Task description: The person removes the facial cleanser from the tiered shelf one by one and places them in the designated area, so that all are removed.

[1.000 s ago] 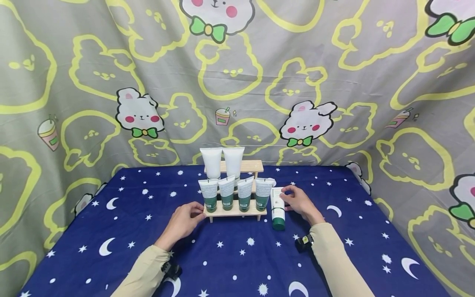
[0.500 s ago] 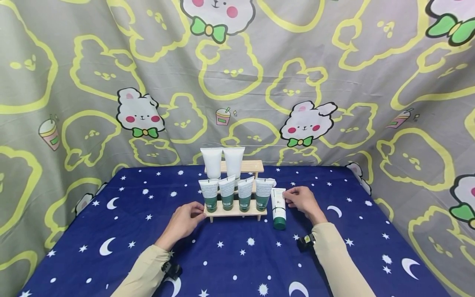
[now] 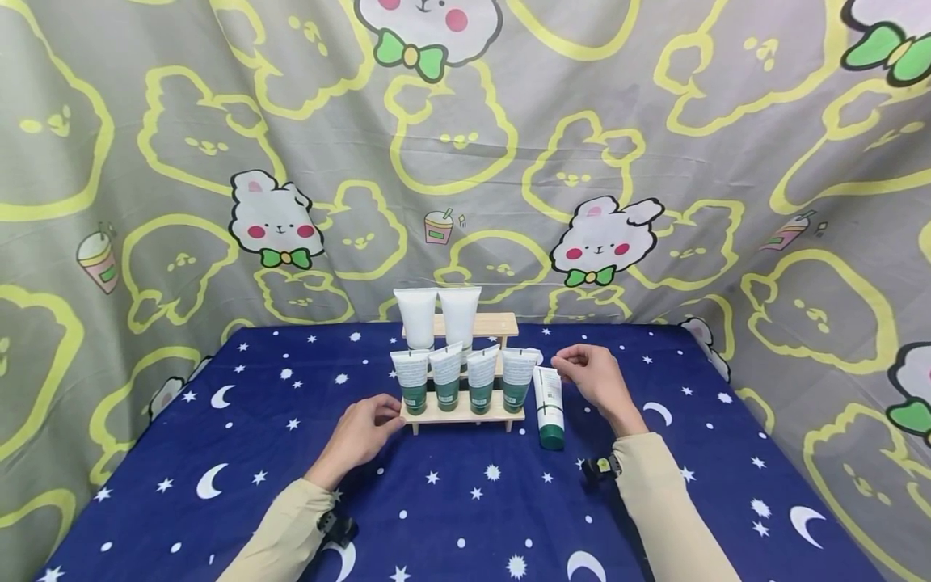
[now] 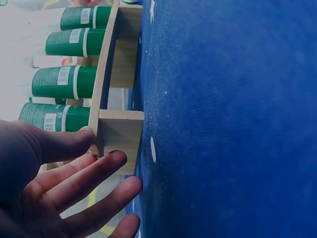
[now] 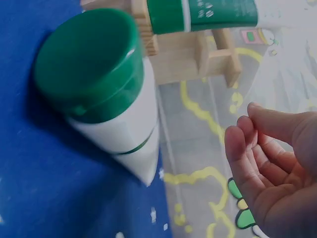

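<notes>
A two-step wooden stand [image 3: 465,415] carries several small green-and-white squeeze tubes [image 3: 479,386] along its front step. Two larger white tubes [image 3: 458,317] stand cap-down further back on it. My left hand [image 3: 366,432] pinches the left end of the front step, thumb on top and index finger at the underside in the left wrist view. To the stand's right, a large white squeeze tube [image 3: 549,400] with a green cap [image 5: 89,64] lies on the cloth, cap toward me. My right hand [image 3: 598,380] is by its far end, fingers loosely bent, with nothing held and a gap showing in the right wrist view.
A dark blue cloth [image 3: 436,525] with white stars and moons covers the table. Behind it hangs a grey curtain [image 3: 342,121] printed with cartoon bears. Part of a small white thing shows behind the rightmost small tube; its kind cannot be told.
My right hand has let go of the large white tube and lifted away up and to the right. That tube sits slightly further right. The left hand stays put on the stand.
</notes>
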`<state>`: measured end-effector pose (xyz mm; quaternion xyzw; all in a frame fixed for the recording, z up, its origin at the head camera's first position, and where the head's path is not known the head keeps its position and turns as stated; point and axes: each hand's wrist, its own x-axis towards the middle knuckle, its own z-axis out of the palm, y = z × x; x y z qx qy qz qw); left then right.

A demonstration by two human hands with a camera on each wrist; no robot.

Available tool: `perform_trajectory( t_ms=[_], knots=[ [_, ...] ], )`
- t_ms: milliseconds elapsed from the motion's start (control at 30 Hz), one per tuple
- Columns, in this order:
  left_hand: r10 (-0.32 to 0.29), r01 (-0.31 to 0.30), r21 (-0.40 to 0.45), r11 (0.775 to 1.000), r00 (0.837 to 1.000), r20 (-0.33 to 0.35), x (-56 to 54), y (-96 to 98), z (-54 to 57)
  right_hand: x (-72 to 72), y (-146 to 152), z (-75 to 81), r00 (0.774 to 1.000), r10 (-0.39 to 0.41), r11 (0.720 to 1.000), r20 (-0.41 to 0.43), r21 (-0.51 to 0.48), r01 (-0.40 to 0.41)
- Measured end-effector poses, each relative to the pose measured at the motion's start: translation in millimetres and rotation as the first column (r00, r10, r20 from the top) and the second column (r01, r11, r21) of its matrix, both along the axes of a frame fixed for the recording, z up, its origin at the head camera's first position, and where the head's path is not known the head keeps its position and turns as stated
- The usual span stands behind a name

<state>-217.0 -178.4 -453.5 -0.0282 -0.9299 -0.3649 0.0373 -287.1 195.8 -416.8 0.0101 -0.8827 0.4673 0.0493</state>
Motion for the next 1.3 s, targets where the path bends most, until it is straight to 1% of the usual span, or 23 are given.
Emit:
perform_trajectory(
  t_ms=[133,233,333,500,600,700,800,1033,1300],
  knots=[
    [-0.001,0.001,0.008,1.000,1.000,0.002,0.2,0.2,-0.6,4.7,-5.8,13.1,0.998,-0.001,1.000,-0.059,0.007,0.001],
    [-0.003,0.003,0.016,1.000,1.000,0.003,0.2,0.5,-1.0,7.5,-10.7,23.8,0.997,-0.012,1.000,-0.081,0.011,0.013],
    [-0.006,0.006,0.022,1.000,1.000,0.000,0.1,0.7,-1.2,8.7,-16.2,34.3,0.994,-0.003,1.000,-0.113,0.016,0.005],
    [-0.008,0.008,0.025,1.000,1.000,0.002,0.3,0.8,-0.9,7.2,-24.6,51.3,0.985,0.025,0.999,-0.173,0.043,-0.018],
    [-0.010,0.010,0.025,1.000,1.000,0.004,0.2,0.9,-0.7,5.9,-29.5,60.9,0.982,0.030,0.999,-0.186,0.047,-0.022],
    [-0.011,0.010,0.025,1.000,1.000,0.003,-0.2,0.9,-0.9,4.9,-35.6,69.2,0.978,0.049,0.998,-0.203,0.040,-0.042],
    [-0.008,0.008,0.027,1.000,1.000,0.006,-0.3,1.0,-1.0,5.0,-42.7,76.0,0.972,0.081,0.996,-0.219,0.038,-0.075],
    [-0.016,0.016,0.027,1.000,1.000,0.005,-0.3,1.0,-1.9,6.4,-59.0,88.0,0.964,0.158,0.987,-0.213,0.021,-0.158],
    [-0.015,0.015,0.023,1.000,1.000,-0.005,-0.7,0.0,-0.9,0.9,-76.8,95.8,0.952,0.220,0.974,-0.211,-0.012,-0.228]
  ],
)
